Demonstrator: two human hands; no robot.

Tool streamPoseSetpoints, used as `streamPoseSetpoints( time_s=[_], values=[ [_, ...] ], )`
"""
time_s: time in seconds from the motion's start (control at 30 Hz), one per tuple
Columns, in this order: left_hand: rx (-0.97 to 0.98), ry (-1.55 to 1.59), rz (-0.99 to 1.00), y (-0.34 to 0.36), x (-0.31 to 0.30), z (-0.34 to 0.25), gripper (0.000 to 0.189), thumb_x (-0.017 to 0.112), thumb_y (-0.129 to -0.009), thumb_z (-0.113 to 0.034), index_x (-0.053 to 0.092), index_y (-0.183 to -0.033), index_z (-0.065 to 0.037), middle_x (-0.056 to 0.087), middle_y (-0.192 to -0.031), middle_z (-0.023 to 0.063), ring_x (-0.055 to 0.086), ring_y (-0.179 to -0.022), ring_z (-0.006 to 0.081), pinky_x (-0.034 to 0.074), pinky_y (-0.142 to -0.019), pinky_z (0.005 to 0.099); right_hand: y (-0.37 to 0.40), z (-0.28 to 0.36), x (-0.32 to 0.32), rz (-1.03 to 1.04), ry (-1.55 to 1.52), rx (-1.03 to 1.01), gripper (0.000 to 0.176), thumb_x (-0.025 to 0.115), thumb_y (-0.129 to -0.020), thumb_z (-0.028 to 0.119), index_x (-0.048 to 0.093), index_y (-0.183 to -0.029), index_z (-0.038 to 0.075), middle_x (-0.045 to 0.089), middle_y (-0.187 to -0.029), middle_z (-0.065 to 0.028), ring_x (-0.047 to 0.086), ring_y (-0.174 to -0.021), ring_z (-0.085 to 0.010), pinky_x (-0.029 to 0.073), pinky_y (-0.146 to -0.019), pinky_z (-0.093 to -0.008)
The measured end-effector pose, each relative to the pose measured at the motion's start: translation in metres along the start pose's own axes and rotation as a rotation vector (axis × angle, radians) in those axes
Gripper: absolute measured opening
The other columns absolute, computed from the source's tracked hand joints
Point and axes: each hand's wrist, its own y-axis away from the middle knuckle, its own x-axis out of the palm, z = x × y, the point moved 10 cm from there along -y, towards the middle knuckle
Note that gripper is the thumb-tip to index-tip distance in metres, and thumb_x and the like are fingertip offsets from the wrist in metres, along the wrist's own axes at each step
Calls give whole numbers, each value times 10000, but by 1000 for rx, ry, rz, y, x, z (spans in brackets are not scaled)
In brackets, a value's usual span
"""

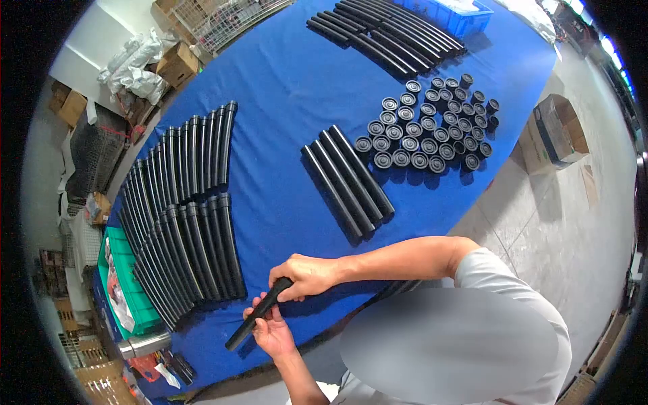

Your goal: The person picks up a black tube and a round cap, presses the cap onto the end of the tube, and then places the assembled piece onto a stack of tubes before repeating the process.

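A short black tube (247, 327) is held at a slant above the front edge of the blue-covered table. My left hand (274, 335) supports it from below, with fingers curled around its middle. My right hand (309, 277) grips its upper end, where the fingers hide part of a wider end, possibly a cap. Four loose black tubes (347, 182) lie side by side beyond my right hand. Round black caps (418, 160), several of them, stand grouped past those tubes. To the left, two rows of black tubes with thicker ends (196, 250) lie close together.
More black tubes (385, 34) lie at the far end by a blue crate (459, 20). A green bin (145, 307) stands at the table's left edge, beside a silver roll (145, 345). An open cardboard box (553, 135) sits on the floor at right.
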Motion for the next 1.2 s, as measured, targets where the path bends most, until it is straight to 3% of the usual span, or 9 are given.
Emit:
streamPoseSetpoints(
  time_s=[0.2, 0.23, 0.33, 0.5, 0.7, 0.8, 1.0, 1.13, 1.2],
  values=[
    [23, -80, -147, 4, -4, -3, 321, 672, -994, -84, 593, -1305, -62, 598, -1435, 192, 525, -1392, 364, 466, -1178, 514, 1, 1, 0, -17, -10, -8, 306, 730, -876, 200, 672, -1070, -30, 715, -763, -144, 731, -688, -258, 561, -630, -398],
    [-15, -79, -165, 3, -2, 0, 332, 667, -1002, -104, 590, -1320, -52, 602, -1430, 191, 533, -1383, 365, 460, -1183, 505, 3, 21, -4, -159, 190, -352, 314, 734, -858, 195, 665, -1089, -7, 704, -864, -184, 718, -812, -337, 551, -725, -448],
    [-17, -6, -146, 1, -15, 0, 343, 667, -1001, -104, 586, -1329, -46, 599, -1433, 193, 533, -1383, 365, 463, -1181, 500, 7, 27, 4, -140, 260, -447, 309, 734, -879, 180, 637, -1122, 15, 653, -923, -181, 660, -879, -362, 520, -779, -468],
    [-70, 36, -42, 1, -5, 1, 374, 651, -1005, -89, 583, -1362, -5, 545, -1491, 213, 489, -1421, 362, 429, -1208, 510, 2, -3, 8, 84, -62, 159, 401, 759, -852, 228, 656, -1162, -4, 721, -822, -192, 727, -745, -344, 565, -688, -449],
    [-74, 162, -93, 1, -14, 2, 359, 633, -1015, -82, 588, -1357, 15, 533, -1505, 213, 477, -1431, 362, 405, -1226, 516, 11, 34, 2, -199, 314, -509, 362, 765, -850, 250, 681, -1078, -18, 719, -834, -207, 730, -767, -346, 567, -699, -451],
    [-82, 140, -48, 1, -8, 2, 338, 627, -1022, -97, 605, -1338, 18, 529, -1512, 207, 472, -1436, 361, 398, -1232, 507, 4, 10, 0, 29, 91, 91, 340, 753, -841, 224, 678, -1080, -5, 706, -906, -230, 696, -882, -410, 543, -786, -494],
    [-53, 121, -87, -1, -12, 2, 321, 621, -1024, -102, 617, -1327, 4, 536, -1509, 191, 467, -1441, 360, 407, -1225, 513, 10, 31, -2, -248, 367, -490, 424, 782, -862, 338, 693, -1085, -12, 722, -822, -198, 726, -750, -359, 563, -680, -466],
    [-59, 43, -83, 0, -6, 3, 332, 656, -1003, -115, 629, -1317, -11, 561, -1481, 190, 471, -1437, 364, 385, -1234, 514, 6, 8, -7, 34, 17, 134, 384, 763, -908, 333, 681, -1070, -6, 719, -791, -191, 722, -710, -347, 550, -643, -448],
    [-38, -2, -167, -2, -11, 4, 364, 739, -949, -133, 648, -1294, -59, 612, -1423, 197, 526, -1393, 366, 426, -1200, 520, 0, 11, -8, -56, 225, -129, 341, 746, -911, 292, 679, -1069, -2, 709, -848, -199, 714, -783, -382, 547, -692, -454]
  ],
)
